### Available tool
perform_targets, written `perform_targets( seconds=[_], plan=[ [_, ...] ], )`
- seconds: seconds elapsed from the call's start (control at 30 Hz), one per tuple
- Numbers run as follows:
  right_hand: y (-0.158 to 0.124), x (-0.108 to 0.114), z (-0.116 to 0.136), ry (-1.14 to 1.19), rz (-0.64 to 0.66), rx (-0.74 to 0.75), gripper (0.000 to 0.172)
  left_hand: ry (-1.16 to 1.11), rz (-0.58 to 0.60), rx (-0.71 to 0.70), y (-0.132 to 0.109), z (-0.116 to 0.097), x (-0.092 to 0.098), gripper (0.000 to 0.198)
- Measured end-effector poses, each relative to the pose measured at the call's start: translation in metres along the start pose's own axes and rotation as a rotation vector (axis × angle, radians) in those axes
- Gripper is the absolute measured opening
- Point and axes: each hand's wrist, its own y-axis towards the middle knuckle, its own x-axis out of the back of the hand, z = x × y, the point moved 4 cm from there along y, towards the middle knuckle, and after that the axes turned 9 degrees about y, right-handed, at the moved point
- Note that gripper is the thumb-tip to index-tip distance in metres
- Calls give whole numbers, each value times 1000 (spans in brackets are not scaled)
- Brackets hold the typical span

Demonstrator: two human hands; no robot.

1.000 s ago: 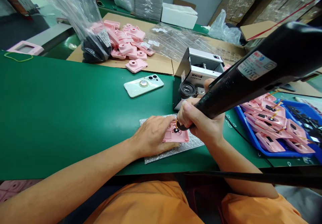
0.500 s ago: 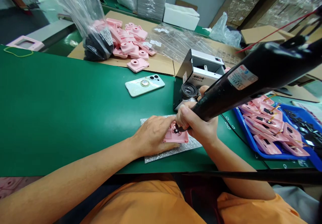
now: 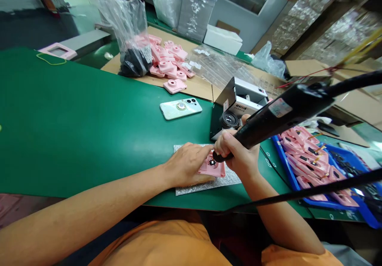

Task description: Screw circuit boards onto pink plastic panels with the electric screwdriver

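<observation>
My left hand grips the left side of a pink plastic housing, which lies on a sheet of bubble wrap. A small black part shows inside the housing. My right hand is wrapped round the lower end of a black electric screwdriver, tilted up to the right. Its lower end is over the housing's upper right part; the tip is hidden. Just behind my right hand stands a silver and black machine with a round black dial on its front.
A pale green phone lies behind the bubble wrap. Pink housings are heaped on cardboard beside a plastic bag. At right, blue trays hold pink parts and black parts. A black cable crosses the lower right.
The view has shifted, so the scene sits lower and further right. The screwdriver has tilted lower and its tip end has moved off the small black part. Both hands keep their grip.
</observation>
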Motion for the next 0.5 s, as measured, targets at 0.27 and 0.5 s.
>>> perform_targets(
  seconds=[0.27, 0.5],
  plan=[
    [12, 26, 60, -359, -187, 159, 42, 77, -45, -13, -4, 1, -3, 84],
    [-37, 60, 33, -1234, 102, -381, 52, 64, -236, -182, -10, -8, 4, 75]
  ],
)
